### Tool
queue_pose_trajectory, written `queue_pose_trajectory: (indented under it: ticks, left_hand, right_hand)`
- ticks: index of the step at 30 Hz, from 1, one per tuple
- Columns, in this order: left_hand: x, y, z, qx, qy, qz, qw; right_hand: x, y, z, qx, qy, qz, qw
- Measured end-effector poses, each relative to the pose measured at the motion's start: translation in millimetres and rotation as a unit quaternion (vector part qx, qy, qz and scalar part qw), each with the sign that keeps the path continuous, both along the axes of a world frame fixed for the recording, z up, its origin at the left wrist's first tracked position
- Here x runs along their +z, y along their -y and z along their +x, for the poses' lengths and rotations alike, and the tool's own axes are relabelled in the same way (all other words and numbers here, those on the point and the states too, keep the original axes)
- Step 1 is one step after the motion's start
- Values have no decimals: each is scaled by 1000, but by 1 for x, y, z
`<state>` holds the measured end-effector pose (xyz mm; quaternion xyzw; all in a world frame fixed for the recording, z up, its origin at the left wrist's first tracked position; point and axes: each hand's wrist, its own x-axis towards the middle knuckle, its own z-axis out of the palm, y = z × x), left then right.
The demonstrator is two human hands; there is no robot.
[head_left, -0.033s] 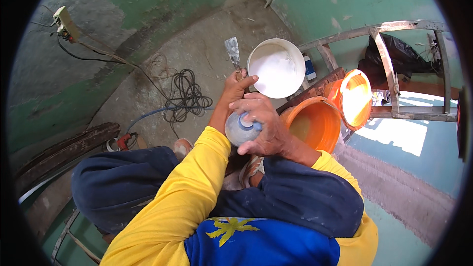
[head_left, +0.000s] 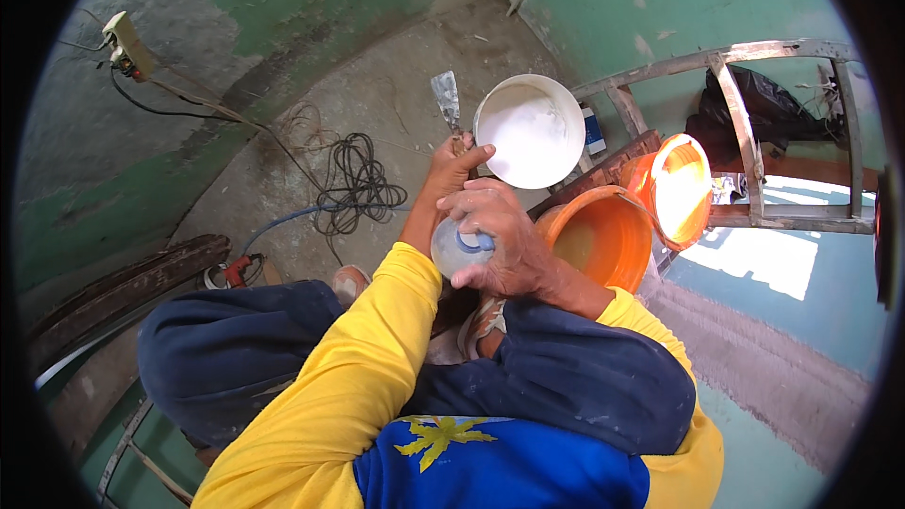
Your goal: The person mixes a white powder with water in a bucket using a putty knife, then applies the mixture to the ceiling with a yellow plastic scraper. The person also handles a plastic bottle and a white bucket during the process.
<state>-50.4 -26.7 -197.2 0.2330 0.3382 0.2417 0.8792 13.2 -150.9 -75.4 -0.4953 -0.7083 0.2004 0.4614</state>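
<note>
My left hand (head_left: pixel 452 170) is closed round the handle of a putty knife (head_left: pixel 446 99), its metal blade pointing away from me. The thumb of that hand reaches to the near left side of a white bucket (head_left: pixel 517 88), which contains white material (head_left: pixel 533 137). Nearer to me, my right hand (head_left: pixel 514 240) curls over the top of a clear plastic bottle (head_left: pixel 448 250) with a blue ring or cap (head_left: pixel 474 241). The bottle sits close beside my left wrist, and my right fingers partly cover its top.
Two orange buckets (head_left: pixel 617 217) stand to the right, beside a metal ladder-like frame (head_left: pixel 740 108) and a black plastic bag (head_left: pixel 759 99). A coiled black cable (head_left: pixel 358 193) lies on the floor at left. Farther left are a red power tool (head_left: pixel 236 271) and a wall-side socket block (head_left: pixel 127 42).
The fingers of my right hand have shifted slightly over the bottle's blue top. My left hand, the putty knife and the white bucket have stayed in place.
</note>
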Motion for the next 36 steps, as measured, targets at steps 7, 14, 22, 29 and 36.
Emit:
queue_pose_trajectory:
  ticks: [7,14,22,29,36]
  left_hand:
    - [8,1,1,-17,16,-9,1000]
    - [23,2,-4,-25,14,-5,1000]
    - [16,1,-2,-20,20,-15,999]
    - [-24,-1,2,-11,15,33,999]
    - [10,1,0,-18,36,-19,999]
  right_hand:
    - [29,-9,1,10,75,-32,997]
    - [56,-15,2,46,46,-70,995]
    - [32,-3,-1,8,-181,-200,963]
    - [17,1,-12,21,-326,-202,923]
    - [7,3,-6,32,-215,-134,967]
